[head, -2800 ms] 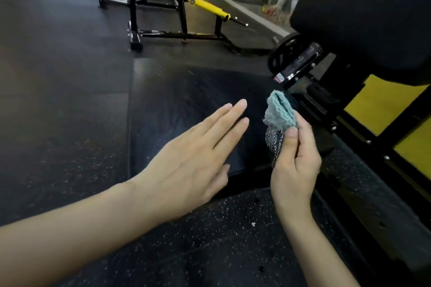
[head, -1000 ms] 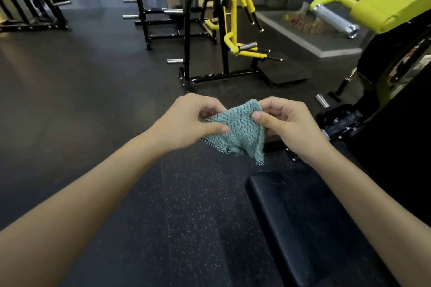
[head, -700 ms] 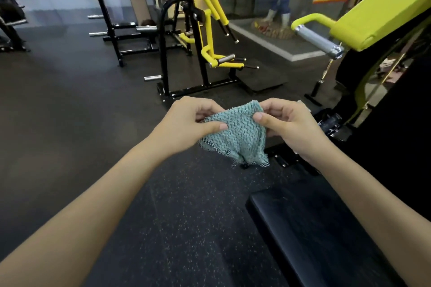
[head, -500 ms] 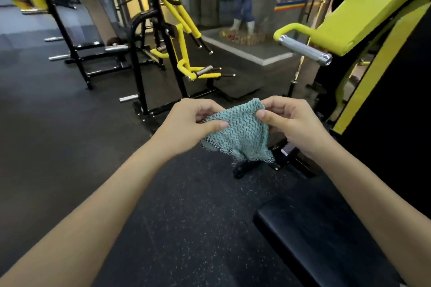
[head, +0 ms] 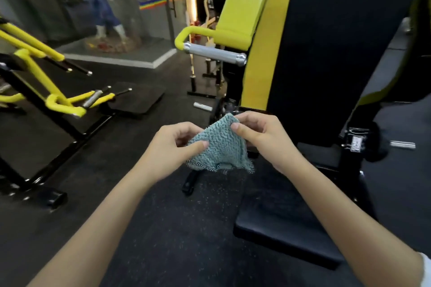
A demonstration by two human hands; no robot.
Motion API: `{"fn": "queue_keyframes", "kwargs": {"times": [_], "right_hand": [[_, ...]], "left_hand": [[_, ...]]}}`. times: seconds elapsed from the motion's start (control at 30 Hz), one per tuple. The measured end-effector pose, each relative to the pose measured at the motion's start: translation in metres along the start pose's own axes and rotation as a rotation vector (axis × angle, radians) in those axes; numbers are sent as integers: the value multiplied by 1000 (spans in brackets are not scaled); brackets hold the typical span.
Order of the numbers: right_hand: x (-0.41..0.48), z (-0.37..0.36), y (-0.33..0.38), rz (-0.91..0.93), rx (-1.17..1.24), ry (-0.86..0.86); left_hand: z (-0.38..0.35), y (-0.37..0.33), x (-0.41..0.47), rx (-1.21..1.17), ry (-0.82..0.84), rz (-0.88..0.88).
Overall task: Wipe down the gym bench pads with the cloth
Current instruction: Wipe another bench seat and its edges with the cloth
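A teal textured cloth (head: 219, 147) hangs in the air at the centre of the head view, held between both hands. My left hand (head: 172, 147) pinches its left edge with thumb and curled fingers. My right hand (head: 263, 137) pinches its upper right corner. Below and to the right lies the black seat pad (head: 279, 221) of the bench. The tall black back pad (head: 331, 42) rises upright behind my right hand. The cloth touches neither pad.
A yellow machine arm (head: 242, 7) with a chrome handle (head: 214, 52) juts out left of the back pad. Another yellow and black machine (head: 46, 91) stands at the left. The speckled rubber floor (head: 175, 228) lies between them. A chrome peg (head: 402, 145) sticks out at the right.
The view has swung right and upward, so the back pad and yellow arm now fill the upper right. Both hands keep holding the cloth, which earlier was in my right hand alone.
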State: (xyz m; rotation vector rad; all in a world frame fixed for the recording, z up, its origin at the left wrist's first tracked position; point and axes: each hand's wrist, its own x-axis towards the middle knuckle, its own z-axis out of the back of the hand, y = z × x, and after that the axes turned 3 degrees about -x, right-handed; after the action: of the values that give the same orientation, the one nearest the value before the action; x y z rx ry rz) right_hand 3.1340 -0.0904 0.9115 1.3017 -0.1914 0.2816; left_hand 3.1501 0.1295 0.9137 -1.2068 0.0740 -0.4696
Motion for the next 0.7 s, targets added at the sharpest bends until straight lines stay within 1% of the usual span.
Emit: {"fn": "queue_keyframes", "kwargs": {"times": [0.1, 0.2, 0.33, 0.43, 0.5, 0.57, 0.7], "right_hand": [[22, 17, -28, -42, -82, -67], [49, 35, -55, -58, -136, -120], [86, 50, -83, -48, -193, -209], [109, 56, -93, 13, -296, -259], [118, 57, -103, 51, -406, -259], [123, 57, -116, 57, -503, -256], [132, 64, -139, -25, -652, -276]], "left_hand": [[-13, 24, 46, -7, 70, 5], [-26, 44, 96, -27, 116, 46], [-36, 62, 161, 26, 107, 90], [-45, 74, 207, -8, 102, 202], [-55, 78, 232, -147, 132, 330], [-68, 80, 250, -330, 215, 456], [-84, 91, 285, -638, 397, 634]]}}
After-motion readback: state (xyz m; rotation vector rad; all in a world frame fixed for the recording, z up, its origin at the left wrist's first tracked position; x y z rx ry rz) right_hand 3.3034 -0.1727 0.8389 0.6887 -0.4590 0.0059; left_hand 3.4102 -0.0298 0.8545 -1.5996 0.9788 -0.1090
